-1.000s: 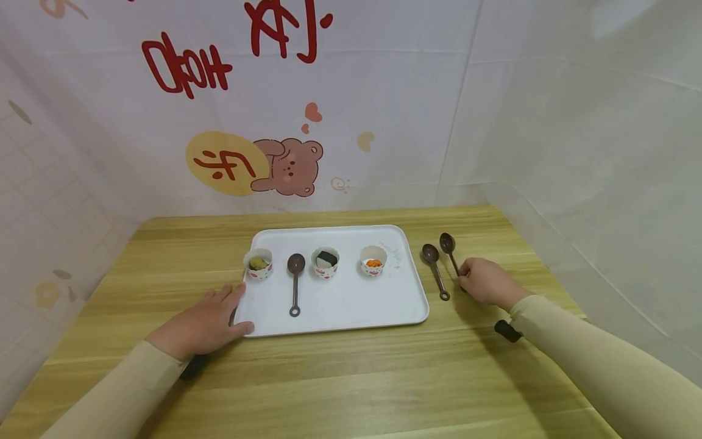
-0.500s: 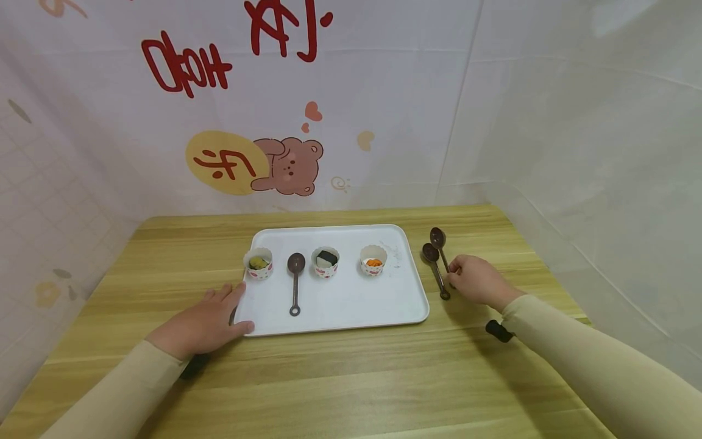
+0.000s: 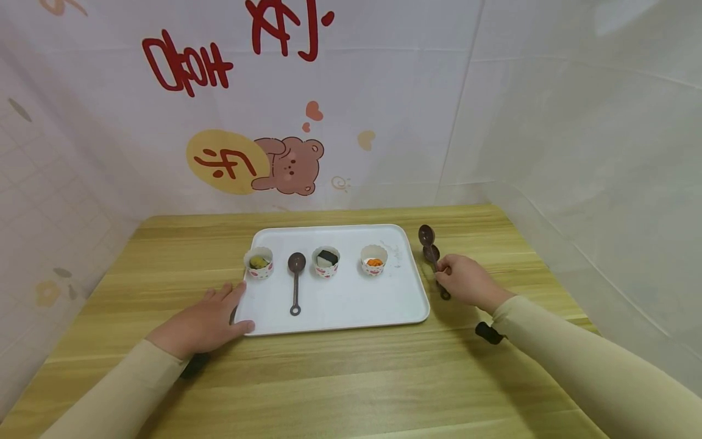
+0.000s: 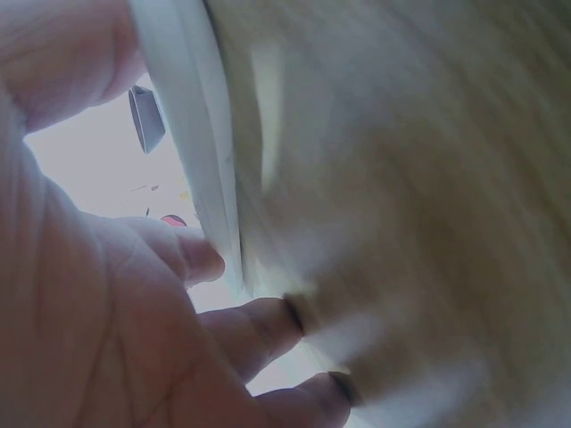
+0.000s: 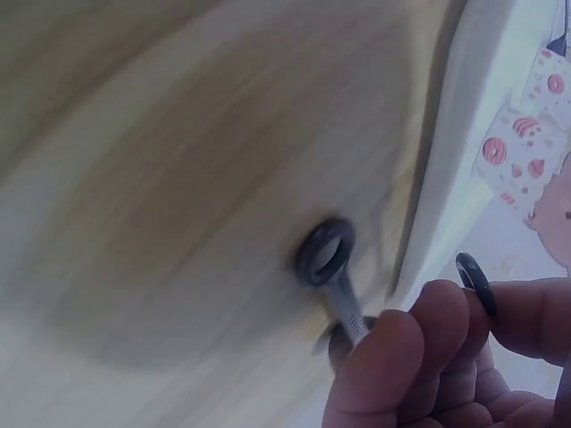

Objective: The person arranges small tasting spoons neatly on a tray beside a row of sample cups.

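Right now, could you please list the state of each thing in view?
White tray: flat on the table
Left cup: upright, green food inside
Middle cup: upright, black-and-white food inside
Right cup: upright, orange food inside
Tray spoon: lying flat
Held spoon: pinched by its handle
Table spoon: lying, partly hidden
Left hand: touching the tray's edge
Right hand: pinching the held spoon

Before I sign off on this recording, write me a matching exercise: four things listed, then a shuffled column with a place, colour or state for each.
1. left hand
2. right hand
3. tray
4. orange food

A. inside a cup
B. white
C. touching the tray's edge
D. holding a brown spoon

Pairs: 1-C, 2-D, 3-B, 4-A
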A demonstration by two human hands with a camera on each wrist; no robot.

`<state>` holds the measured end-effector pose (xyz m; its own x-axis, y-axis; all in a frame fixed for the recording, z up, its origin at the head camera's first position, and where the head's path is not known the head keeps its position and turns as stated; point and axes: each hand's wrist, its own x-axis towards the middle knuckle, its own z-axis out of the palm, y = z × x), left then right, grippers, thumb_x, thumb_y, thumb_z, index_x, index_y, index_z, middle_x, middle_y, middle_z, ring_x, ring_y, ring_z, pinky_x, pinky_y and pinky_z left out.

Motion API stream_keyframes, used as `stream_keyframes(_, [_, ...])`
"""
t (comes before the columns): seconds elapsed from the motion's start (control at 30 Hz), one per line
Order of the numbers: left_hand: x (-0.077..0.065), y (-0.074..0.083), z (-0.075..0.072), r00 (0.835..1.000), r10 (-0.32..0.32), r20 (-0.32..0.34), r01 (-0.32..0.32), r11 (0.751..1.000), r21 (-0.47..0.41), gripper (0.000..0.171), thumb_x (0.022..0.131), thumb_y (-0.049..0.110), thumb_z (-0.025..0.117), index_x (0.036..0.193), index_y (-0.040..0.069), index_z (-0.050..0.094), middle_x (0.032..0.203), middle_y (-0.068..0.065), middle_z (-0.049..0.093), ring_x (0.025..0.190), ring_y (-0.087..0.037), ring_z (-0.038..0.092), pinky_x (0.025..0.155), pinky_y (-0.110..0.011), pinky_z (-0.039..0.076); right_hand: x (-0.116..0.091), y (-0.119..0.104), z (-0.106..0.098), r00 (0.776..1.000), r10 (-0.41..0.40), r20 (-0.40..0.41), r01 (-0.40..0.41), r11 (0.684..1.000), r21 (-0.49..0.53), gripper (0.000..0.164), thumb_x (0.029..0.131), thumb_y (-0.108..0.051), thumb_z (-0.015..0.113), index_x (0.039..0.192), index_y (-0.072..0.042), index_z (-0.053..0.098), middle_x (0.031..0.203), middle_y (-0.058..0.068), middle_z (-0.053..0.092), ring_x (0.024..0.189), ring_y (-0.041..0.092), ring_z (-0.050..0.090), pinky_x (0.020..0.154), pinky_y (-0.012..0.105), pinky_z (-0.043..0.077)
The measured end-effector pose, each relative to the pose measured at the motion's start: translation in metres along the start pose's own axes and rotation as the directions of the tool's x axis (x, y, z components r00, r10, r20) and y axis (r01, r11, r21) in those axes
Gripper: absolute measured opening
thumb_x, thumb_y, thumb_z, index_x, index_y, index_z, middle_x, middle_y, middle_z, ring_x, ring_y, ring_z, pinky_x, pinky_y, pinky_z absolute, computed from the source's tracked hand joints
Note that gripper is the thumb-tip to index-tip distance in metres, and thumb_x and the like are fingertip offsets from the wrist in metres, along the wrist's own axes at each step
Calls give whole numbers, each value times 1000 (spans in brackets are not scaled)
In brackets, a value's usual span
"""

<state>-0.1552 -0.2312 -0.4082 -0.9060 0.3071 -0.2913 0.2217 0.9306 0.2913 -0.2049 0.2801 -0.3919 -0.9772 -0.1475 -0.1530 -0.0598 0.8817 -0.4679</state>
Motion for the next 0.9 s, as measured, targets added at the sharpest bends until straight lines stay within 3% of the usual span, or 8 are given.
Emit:
stream_keyframes(0.33, [0,1,-1,1000,-2,7,2,1000,0,101,99,62,62,164,-5,25,163,-44,24,147,-71,21,112,-78,34,0,-19,9,1000,-10,19,8,995,100,20,105,-15,59,111,3,67,90,10,69,66,15,60,59,30,50])
stream_keyframes(0.9, [-1,1,0,1000,12,-3,-12,1000,-12,100,99,61,62,164,-5,25,165,-42,23,147,-71,20,111,-77,35,2,-51,32,999,-36,37,26,974,226,12,102,-11,65,108,-1,68,84,9,69,68,14,64,59,28,51])
